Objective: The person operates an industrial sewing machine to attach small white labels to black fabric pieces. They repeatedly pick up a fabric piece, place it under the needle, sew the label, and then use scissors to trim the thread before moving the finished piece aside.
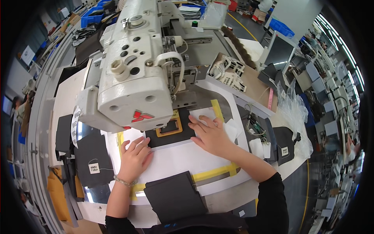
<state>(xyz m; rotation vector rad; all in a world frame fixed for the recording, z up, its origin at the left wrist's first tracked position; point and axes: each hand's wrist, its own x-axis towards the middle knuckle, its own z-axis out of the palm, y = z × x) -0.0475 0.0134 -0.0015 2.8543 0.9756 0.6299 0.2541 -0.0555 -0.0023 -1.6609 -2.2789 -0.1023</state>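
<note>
A dark grey fabric piece (pixel 156 141) lies flat on a white sheet (pixel 175 159) under the head of a large white sewing machine (pixel 132 85). The machine's orange-yellow clamp frame (pixel 180 125) rests over the fabric or just above it; I cannot tell which. My left hand (pixel 134 159) lies with fingers stretched out, its fingertips at the fabric's left edge. Spread over the fabric's right edge and the white sheet is my right hand (pixel 208 133). Neither hand grips anything. The needle area is hidden behind the machine head.
Yellow tape (pixel 212 174) borders the sheet. Folded dark fabric (pixel 175 197) lies at the near edge, a labelled dark piece (pixel 94 156) on the left. A cardboard box (pixel 255 87) of white labels stands at right, near thread clippings (pixel 255 126) and a clear plastic bag (pixel 293 124).
</note>
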